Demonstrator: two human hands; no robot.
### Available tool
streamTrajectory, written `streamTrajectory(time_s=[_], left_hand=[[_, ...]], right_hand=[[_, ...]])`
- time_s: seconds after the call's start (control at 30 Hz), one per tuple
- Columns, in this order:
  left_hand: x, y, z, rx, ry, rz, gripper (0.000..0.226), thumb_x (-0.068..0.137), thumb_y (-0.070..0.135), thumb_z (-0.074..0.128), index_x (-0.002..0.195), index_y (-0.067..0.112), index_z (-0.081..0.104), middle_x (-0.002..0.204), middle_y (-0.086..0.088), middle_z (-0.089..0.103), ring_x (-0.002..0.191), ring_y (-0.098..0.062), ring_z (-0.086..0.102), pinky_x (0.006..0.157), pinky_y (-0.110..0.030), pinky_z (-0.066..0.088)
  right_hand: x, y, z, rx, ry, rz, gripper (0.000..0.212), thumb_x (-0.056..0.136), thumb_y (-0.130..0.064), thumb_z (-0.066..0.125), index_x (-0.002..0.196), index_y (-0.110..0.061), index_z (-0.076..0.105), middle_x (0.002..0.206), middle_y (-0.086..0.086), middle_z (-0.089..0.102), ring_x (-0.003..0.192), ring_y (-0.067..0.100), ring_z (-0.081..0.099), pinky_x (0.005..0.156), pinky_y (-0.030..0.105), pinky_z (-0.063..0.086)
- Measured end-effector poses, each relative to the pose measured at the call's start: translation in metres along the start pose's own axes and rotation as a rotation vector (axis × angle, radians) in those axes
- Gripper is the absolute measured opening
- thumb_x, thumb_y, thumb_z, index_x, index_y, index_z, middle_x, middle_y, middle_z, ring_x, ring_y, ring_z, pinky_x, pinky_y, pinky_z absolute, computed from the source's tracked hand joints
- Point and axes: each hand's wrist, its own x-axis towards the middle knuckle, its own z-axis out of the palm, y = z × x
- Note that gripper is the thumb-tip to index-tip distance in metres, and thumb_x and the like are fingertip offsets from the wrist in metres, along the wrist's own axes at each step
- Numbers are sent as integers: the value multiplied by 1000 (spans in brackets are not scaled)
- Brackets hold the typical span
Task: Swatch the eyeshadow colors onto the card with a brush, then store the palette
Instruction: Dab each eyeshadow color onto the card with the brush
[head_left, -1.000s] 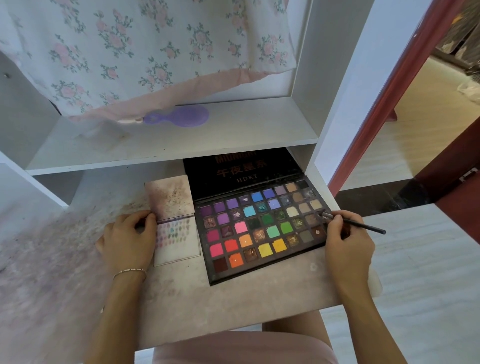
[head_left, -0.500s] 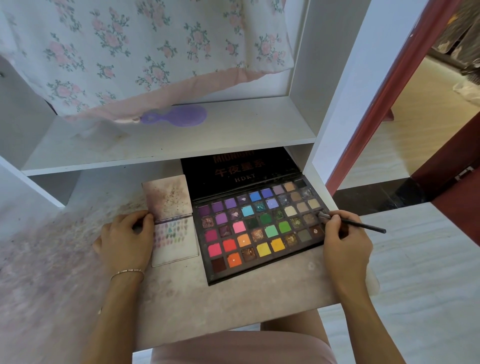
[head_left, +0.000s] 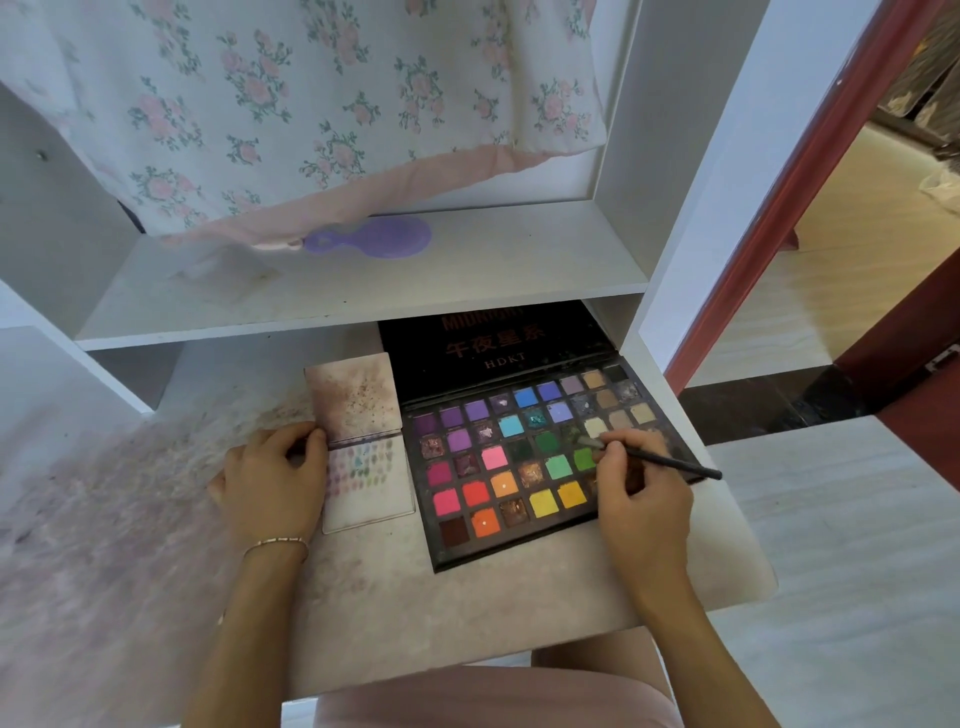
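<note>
An open black eyeshadow palette (head_left: 519, 467) with several coloured pans lies on the desk, its lid leaning back under the shelf. To its left lies a folded white card (head_left: 369, 488) bearing small colour swatches, its upper flap stained. My left hand (head_left: 270, 478) rests on the card's left edge, fingers curled against the fold. My right hand (head_left: 641, 483) grips a thin black brush (head_left: 660, 460); its pale tip sits over the pans near the green ones, right of the palette's middle.
A white shelf (head_left: 363, 296) spans above the desk, holding a purple hand mirror (head_left: 379, 236) and overhung by floral cloth (head_left: 311, 104). The desk surface (head_left: 130, 519) is smeared with powder. A white upright (head_left: 675, 208) stands right; beyond it, a doorway and floor.
My right hand has moved left over the palette, carrying the brush tip from the right-hand edge pans toward the green pans. My left hand stays on the card.
</note>
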Motion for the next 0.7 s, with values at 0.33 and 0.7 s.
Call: streamTrajectory(time_s=[0.33,0.7], left_hand=[[0,1,-2,-10,9,-12,20,88,26,55,100,21,71,106,-9,65,105,-33,48,92,-41,29],[0,-3,2,-26,27,-9,19,88,29,55,97,25,70,102,-3,65,104,-28,48,90,-38,27]], right_hand=[[-23,-26,66,80,-273,-76,27,90,-7,50,80,-32,49,53,-8,51,46,5,46,43,13,35],[-23,-31,98,-112,-409,-145,21,88,-16,54,83,-36,48,73,-15,56,75,4,56,65,17,46]])
